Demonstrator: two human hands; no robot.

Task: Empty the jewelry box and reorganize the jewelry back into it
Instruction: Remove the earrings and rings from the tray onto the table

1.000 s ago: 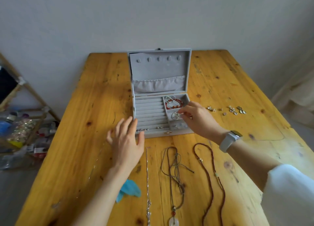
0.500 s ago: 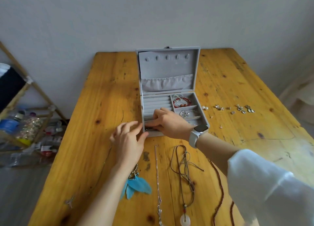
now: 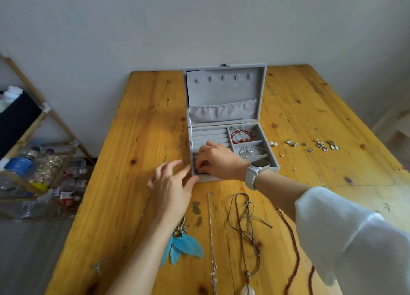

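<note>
I see my right hand point(image 3: 218, 160) fingers curled into the jewelry box point(image 3: 224, 117) ring rows; whether they pinch anything I cannot tell. My left hand point(image 3: 172, 188) fingers are spread, the thumb touching the box's front corner.

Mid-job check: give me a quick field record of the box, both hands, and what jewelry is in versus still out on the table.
box: grey jewelry box, lid open, upright
right hand: fingertips curled into front ring rolls; item hidden
left hand: fingers relaxed, touching box's front left corner
in box: red bead bracelet, rear right compartment; silver piece, compartment in front
on table: earrings right of box; cord necklace, blue feather piece in front
</note>
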